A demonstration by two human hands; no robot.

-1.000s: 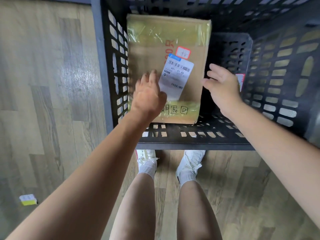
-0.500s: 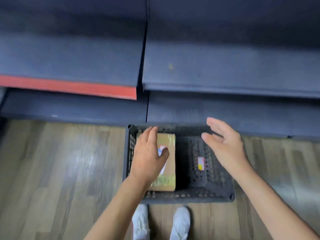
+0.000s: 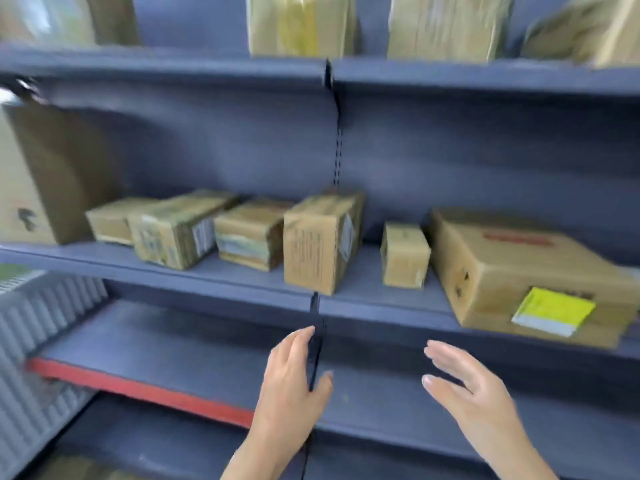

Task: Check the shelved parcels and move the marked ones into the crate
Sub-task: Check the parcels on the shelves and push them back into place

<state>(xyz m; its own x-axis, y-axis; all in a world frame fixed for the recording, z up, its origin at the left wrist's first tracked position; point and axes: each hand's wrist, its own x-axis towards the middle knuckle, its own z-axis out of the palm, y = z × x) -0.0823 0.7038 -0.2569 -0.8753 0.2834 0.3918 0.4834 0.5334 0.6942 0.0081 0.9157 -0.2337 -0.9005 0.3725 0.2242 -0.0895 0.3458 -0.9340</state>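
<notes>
While both hands hang in front of the blue shelving, neither holds anything: the left hand (image 3: 292, 379) has its fingers straight and close together, thumb set apart, and the right hand (image 3: 467, 386) has its fingers spread and loosely extended, palm turned toward the left. The 2 hands sit level with the lower shelf (image 3: 173, 348), whose front edge is red on the left stretch, and they are apart from each other with the dark upright divider (image 3: 337, 161) showing between and behind them.

The parcels lie above and beyond the fingertips, on the middle shelf (image 3: 207, 271). Nearest above the left hand stands an upright brown box (image 3: 320, 240) at the shelf joint. Left of it sit a low taped box (image 3: 247, 233), a long box (image 3: 173, 233) lying at an angle, and a small box (image 3: 110, 220) behind that. Right of the joint stands a small box (image 3: 403, 254), then a large carton (image 3: 519, 271) with a yellow-green label (image 3: 550, 310) on its front.

Motion blur smears every label, so no print or marking can be read. A tall carton (image 3: 45, 174) is cut off at the left edge, and the 3 parcels on the top shelf (image 3: 450, 26) are cropped by the frame. The crate is out of view.
</notes>
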